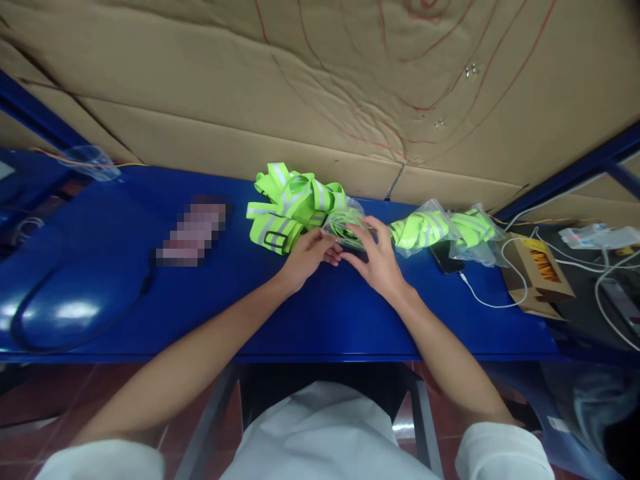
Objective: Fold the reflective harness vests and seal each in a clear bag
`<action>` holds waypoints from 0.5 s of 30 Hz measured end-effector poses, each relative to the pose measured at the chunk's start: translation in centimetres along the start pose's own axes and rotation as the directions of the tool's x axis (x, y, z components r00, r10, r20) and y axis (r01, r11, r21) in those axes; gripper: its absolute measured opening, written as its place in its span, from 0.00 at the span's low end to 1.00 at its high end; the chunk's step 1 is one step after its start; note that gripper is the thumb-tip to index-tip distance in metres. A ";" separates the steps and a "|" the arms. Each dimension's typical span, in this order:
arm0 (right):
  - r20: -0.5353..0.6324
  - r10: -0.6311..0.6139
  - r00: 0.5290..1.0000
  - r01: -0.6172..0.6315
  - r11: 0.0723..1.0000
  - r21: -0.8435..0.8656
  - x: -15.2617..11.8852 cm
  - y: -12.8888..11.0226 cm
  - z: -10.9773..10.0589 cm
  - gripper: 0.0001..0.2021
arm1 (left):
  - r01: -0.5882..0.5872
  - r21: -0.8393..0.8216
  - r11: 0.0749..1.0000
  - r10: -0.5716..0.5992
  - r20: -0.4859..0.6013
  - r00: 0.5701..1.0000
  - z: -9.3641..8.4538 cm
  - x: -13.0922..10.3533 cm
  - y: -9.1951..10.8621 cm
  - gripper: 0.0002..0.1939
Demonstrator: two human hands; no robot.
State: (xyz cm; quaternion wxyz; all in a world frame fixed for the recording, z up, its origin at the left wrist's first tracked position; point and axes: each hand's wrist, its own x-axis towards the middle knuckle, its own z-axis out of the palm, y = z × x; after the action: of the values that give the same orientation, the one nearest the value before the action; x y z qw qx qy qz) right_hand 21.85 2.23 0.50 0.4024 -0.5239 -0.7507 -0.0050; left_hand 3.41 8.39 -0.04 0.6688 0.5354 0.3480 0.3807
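A clear plastic bag point(345, 225) with a coiled yellow-green strap in it is between my two hands, just above the blue table. My left hand point(311, 255) is closed with its fingers on the bag's near left edge. My right hand point(376, 259) curves round the bag's right side, thumb low and fingers along the top, touching the plastic. Against my left hand's far side lies a heap of loose yellow-green reflective straps point(295, 197) with a black buckle point(275, 239).
Bagged reflective straps point(425, 228) lie to the right, partly over a dark phone point(447, 258) with a white cable. Farther right is an open cardboard box point(537, 270). On the left are a pixelated object point(193, 233), a clear plastic cup point(93, 162) and a black cable point(37, 348). Cardboard point(200, 87) lines the back.
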 end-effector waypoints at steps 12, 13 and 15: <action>0.062 0.370 0.927 -0.319 0.690 0.650 1.7 -1.5 -4.9 0.20 | -0.488 0.292 0.823 0.465 0.148 0.873 -1.6 -1.0 5.1 0.36; 0.112 0.366 0.924 -0.342 0.657 0.672 1.7 -1.6 -5.2 0.22 | -0.448 0.274 0.851 0.413 0.178 0.893 -1.5 -1.1 5.4 0.28; 0.181 0.367 0.912 -0.384 0.617 0.687 1.6 -1.4 -5.4 0.25 | -0.364 0.262 0.894 0.318 0.200 0.927 -1.3 -1.3 5.5 0.19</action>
State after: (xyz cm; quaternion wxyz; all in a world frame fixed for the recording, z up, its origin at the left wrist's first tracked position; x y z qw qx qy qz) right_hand 23.79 0.50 5.68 0.5557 -0.4732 -0.5721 0.3742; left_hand 0.94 8.58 5.21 0.5287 0.7092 0.2493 0.3942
